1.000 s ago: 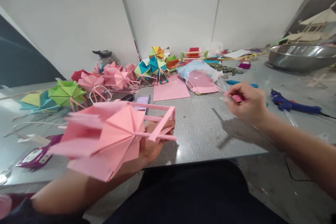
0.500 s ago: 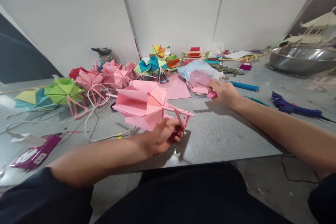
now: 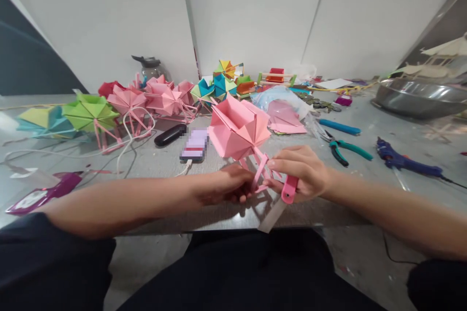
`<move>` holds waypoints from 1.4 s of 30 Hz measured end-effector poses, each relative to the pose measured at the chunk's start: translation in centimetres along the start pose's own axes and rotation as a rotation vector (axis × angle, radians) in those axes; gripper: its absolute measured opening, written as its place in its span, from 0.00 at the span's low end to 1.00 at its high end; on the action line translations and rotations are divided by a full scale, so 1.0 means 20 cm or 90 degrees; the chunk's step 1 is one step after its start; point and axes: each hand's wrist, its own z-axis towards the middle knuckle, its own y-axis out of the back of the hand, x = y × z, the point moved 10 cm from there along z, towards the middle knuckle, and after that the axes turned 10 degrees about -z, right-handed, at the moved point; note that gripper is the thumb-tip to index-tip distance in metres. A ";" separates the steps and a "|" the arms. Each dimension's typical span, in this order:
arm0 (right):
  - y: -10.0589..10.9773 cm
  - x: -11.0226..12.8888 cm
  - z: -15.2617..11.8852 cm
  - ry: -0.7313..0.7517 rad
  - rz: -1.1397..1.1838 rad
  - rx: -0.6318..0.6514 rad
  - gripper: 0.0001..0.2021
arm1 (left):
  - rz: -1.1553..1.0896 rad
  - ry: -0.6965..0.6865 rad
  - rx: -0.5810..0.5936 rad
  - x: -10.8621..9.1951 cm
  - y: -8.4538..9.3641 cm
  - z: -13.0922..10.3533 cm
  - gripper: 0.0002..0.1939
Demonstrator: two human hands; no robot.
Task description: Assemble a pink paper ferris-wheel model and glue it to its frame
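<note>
A pink folded-paper wheel (image 3: pixel 239 126) on a pink stick frame is held above the table's front edge. My left hand (image 3: pixel 233 184) is closed around the lower sticks of that frame. In my right hand (image 3: pixel 304 170) is a knife with a pink handle (image 3: pixel 289 188), its wide pale blade (image 3: pixel 273 215) pointing down and left. The fingertips of my right hand meet the frame's sticks on their right side. Part of the frame is hidden behind my fingers.
Pink, green and blue paper wheels line the table's left and back. A phone (image 3: pixel 194 145) and black case (image 3: pixel 170 135) lie behind my left arm. Pliers (image 3: pixel 339 148), a blue glue gun (image 3: pixel 408 158) and a metal bowl (image 3: pixel 419 97) are on the right.
My right hand has come from beside the plastic bag to the stick frame, bringing the pink-handled knife. The paper wheel has turned and shifted right, uncovering the phone.
</note>
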 end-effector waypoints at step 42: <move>-0.16 -0.12 -0.12 -0.424 0.144 0.247 0.09 | 0.698 -0.582 -0.131 -0.33 0.02 -0.41 0.07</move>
